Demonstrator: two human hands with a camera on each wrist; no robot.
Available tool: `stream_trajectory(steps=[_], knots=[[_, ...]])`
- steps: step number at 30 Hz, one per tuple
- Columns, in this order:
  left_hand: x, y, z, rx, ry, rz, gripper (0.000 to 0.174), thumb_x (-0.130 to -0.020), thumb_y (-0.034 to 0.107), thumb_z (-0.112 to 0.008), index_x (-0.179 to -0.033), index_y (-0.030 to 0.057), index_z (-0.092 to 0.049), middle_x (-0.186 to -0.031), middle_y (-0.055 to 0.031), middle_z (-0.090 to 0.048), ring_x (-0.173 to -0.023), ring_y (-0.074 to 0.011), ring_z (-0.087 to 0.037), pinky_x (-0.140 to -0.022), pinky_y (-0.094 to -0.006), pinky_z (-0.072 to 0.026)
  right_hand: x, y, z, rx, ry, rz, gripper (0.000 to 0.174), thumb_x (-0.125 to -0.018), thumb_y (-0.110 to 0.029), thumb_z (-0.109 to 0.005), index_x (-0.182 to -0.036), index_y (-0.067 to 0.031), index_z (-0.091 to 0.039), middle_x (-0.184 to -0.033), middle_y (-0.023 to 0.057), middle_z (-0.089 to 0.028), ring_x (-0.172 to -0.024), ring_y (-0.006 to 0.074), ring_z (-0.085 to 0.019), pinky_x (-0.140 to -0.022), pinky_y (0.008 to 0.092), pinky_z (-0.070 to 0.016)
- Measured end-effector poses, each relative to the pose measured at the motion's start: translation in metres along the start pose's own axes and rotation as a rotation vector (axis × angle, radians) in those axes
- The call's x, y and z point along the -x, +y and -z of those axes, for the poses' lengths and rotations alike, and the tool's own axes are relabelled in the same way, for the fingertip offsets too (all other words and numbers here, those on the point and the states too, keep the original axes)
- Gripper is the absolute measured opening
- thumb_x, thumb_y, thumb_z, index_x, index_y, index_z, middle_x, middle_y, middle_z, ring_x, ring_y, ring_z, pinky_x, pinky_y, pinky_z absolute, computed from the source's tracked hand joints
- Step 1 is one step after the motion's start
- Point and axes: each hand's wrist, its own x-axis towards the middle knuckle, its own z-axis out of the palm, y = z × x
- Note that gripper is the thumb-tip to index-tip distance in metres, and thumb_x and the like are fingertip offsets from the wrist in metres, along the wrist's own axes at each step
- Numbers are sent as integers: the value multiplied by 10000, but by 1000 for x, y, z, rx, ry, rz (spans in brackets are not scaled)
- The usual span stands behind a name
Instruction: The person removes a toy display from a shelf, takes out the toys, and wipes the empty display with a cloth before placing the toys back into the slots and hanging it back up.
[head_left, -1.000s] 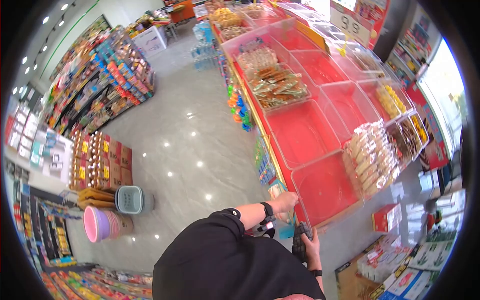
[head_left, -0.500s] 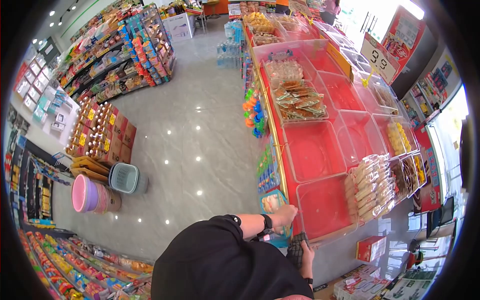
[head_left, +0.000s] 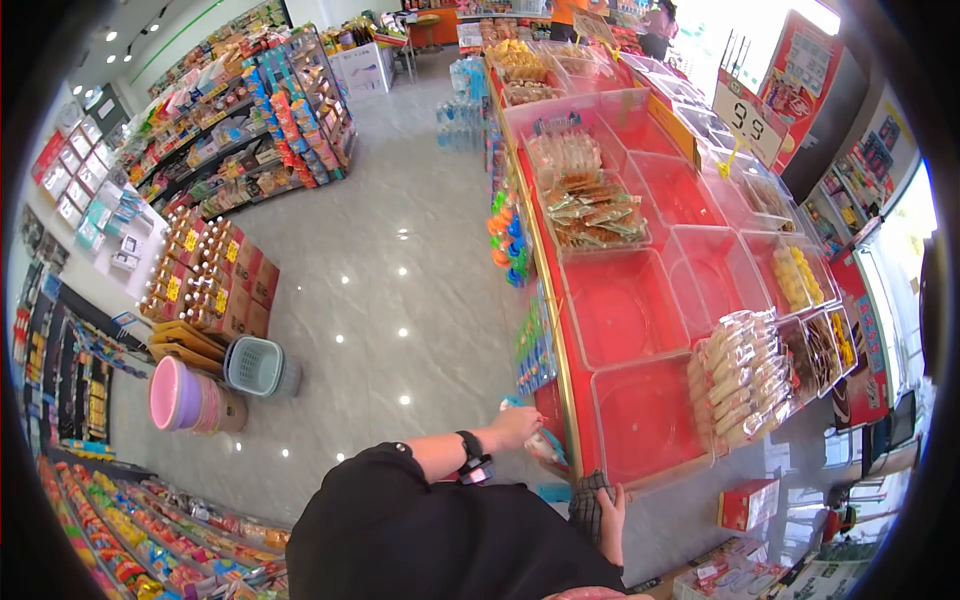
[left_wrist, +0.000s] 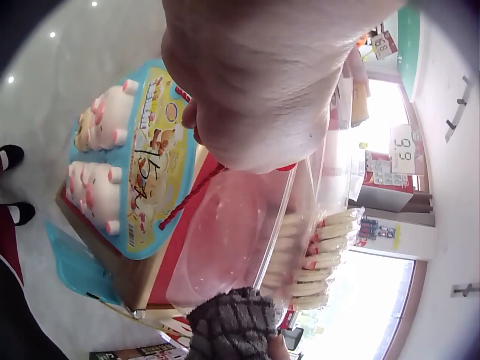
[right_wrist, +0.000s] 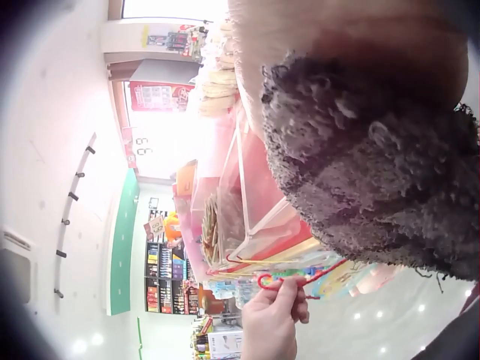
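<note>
My left hand (head_left: 515,427) is just off the counter's gold-trimmed edge, pinching a red twisted cord (right_wrist: 309,280) between thumb and fingers. Below that hand, a light-blue toy pack (left_wrist: 127,176) with pink-and-white pig figures and a yellow printed card hangs tilted beside the counter side. In the head view only part of the pack shows past the hand. My right hand (head_left: 612,508) grips a dark grey checked cloth (head_left: 587,497) by the near corner of the counter; its fluffy pile covers much of the right wrist view.
The red counter holds clear bins (head_left: 652,420), some with packaged snacks (head_left: 742,375). A price sign (head_left: 748,118) stands at its far side. Hanging toys (head_left: 508,240) line the counter's left side. Plastic baskets (head_left: 258,365), pink buckets (head_left: 178,393) and stacked bottle cartons (head_left: 225,275) stand across the aisle.
My left hand has moved left, away from the counter edge, and the toy pack has turned more edge-on. The right hand keeps its grip on the cloth near the corner. The head view has shifted.
</note>
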Motion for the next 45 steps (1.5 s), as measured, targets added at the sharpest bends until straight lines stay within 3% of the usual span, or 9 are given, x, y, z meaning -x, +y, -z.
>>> stream_trajectory(steps=[3,11,15,19,25,30,32,39,45], knots=[[13,-17,17,24,44,96,250,-938,234,-520,-1005,54,-680,-965,-143,-658,-931,-335,-635,-801,-439,-509,-20,37,45,200,-190,262,516,-865,-78,-639,-1336,49,-471,-1123,135,-616,-912,185,-635,-819,300,-512],[50,-34,101,-58,286,216,239,-935,215,-542,-982,25,-678,-930,-162,-665,-858,-347,-643,-730,-412,-511,5,-39,22,198,-541,29,414,-854,-74,-605,-1254,18,-547,-1081,61,-642,-959,130,-607,-871,271,-480],[70,-71,140,-79,491,243,225,-922,204,-563,-951,15,-682,-906,-172,-667,-841,-351,-646,-727,-410,-512,-19,-59,-34,294,-610,72,436,-832,-38,-606,-1251,53,-533,-1095,96,-646,-974,162,-626,-879,300,-503],[71,-111,186,15,650,317,201,-904,161,-545,-903,4,-670,-833,-190,-626,-793,-381,-611,-722,-440,-502,-32,-80,-112,43,-745,-40,427,-901,-45,-529,-1315,42,-472,-1211,154,-609,-1083,250,-625,-950,370,-504],[71,-212,256,61,604,359,238,-914,198,-557,-944,1,-688,-846,-196,-642,-806,-374,-627,-722,-439,-502,-55,-70,-255,-25,-725,-282,354,-970,-145,-495,-1260,58,-522,-1175,136,-638,-1050,222,-636,-919,345,-513],[52,-265,331,53,497,366,250,-915,212,-561,-967,6,-692,-869,-179,-654,-836,-361,-638,-723,-430,-507,-68,-71,-367,285,-802,-280,349,-996,-192,-487,-1246,42,-558,-1147,97,-653,-1033,185,-635,-915,322,-503],[43,-282,352,49,437,356,252,-917,219,-563,-970,10,-693,-866,-174,-655,-838,-357,-640,-723,-425,-509,-77,-68,-390,405,-809,-221,341,-990,-179,-490,-1256,22,-562,-1144,65,-652,-1038,161,-622,-918,313,-495],[-24,-352,423,83,510,366,236,-929,225,-572,-962,16,-676,-867,-165,-643,-814,-354,-629,-689,-418,-489,-116,-98,-452,93,-717,-289,486,-971,-101,-529,-1442,-67,-418,-1233,112,-605,-1116,195,-598,-967,333,-476],[-99,-380,496,-64,490,323,190,-915,169,-595,-929,-6,-669,-822,-158,-624,-753,-338,-622,-666,-389,-483,-220,-102,-509,168,-740,-269,495,-961,-113,-548,-1438,-60,-424,-1215,111,-610,-1082,183,-600,-938,315,-481]])
